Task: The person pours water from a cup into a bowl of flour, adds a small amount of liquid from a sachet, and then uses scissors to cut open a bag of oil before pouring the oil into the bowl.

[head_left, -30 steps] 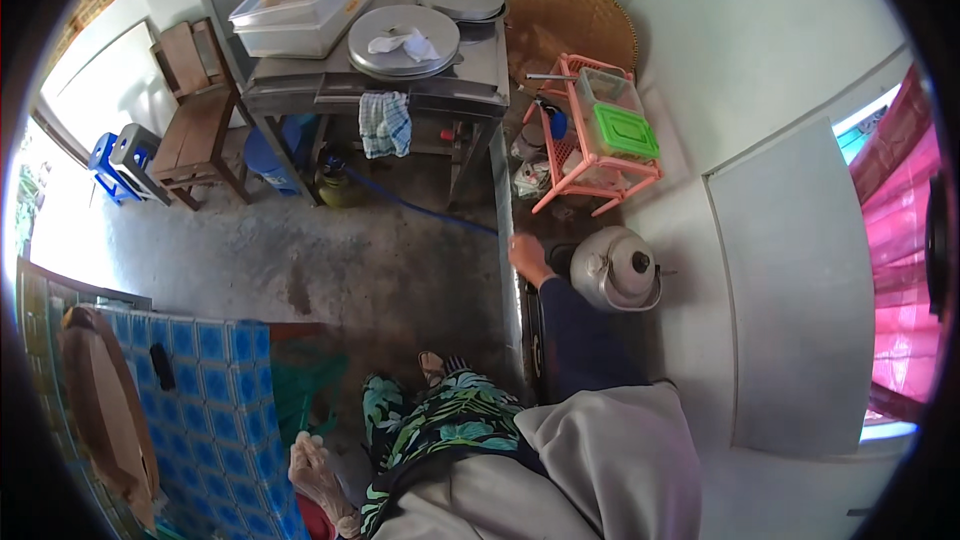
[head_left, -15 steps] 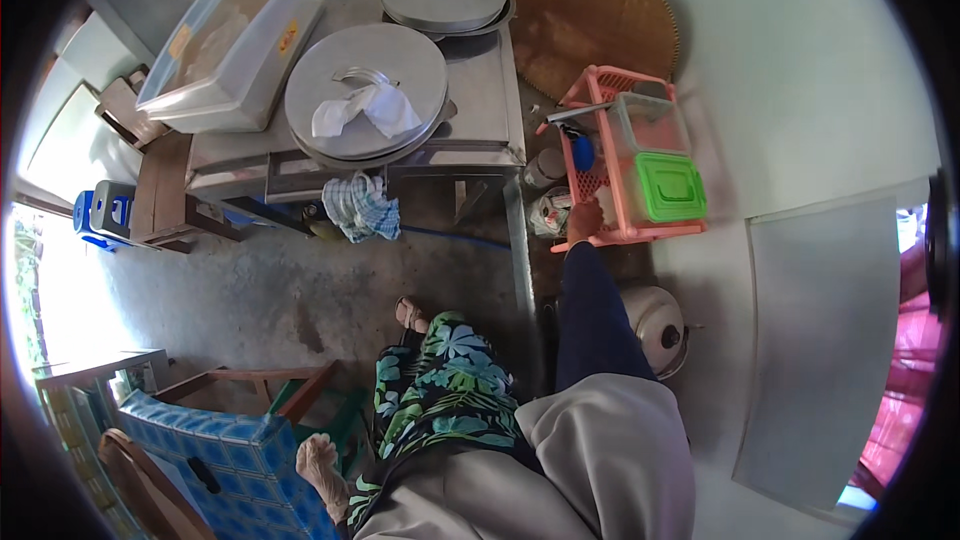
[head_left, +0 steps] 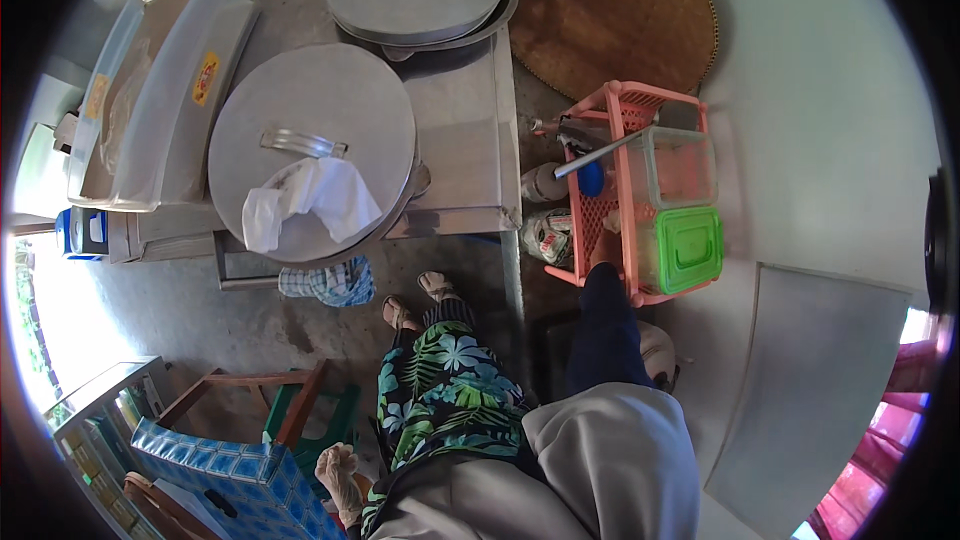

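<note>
Pink basket, on the floor just right of the steel desk, has the right hand on its near rim, grip w/ fingers hidden so can't tell, left hand idle, and a careless tug could tip the green-lid box out.

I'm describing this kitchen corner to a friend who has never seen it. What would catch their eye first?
Probably the two big round metal lids on the steel table, the nearer one with a crumpled white cloth on it. Next, the pink plastic basket to the right, holding a clear box with a bright green lid; the person's right hand reaches into it. A large woven tray leans behind.
</note>
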Demonstrator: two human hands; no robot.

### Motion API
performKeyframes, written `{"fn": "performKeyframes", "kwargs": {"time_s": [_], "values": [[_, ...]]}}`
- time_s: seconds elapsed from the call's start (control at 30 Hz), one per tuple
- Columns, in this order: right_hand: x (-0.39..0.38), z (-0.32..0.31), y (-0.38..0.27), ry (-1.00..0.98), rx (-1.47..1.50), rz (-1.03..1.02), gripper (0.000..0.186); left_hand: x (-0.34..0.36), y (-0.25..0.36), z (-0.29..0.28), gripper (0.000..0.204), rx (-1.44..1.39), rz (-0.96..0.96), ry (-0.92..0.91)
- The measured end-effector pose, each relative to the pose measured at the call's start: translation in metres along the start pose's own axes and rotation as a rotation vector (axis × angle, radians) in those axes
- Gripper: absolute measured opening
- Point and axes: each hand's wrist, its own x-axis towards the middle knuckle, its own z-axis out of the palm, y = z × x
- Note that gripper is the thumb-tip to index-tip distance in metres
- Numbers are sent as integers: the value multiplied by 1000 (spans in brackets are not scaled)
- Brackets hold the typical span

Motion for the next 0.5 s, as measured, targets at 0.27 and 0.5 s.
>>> {"fn": "performKeyframes", "kwargs": {"time_s": [0.27, 0.5], "values": [[-78, -24, -125, -248, 41, -809, 42, 14, 21, 91, 33, 243, -65, 34], [-13, 109, -126, -183, -551, -1156, 46, 11, 50, 134, 43, 290, 93, -60]]}}
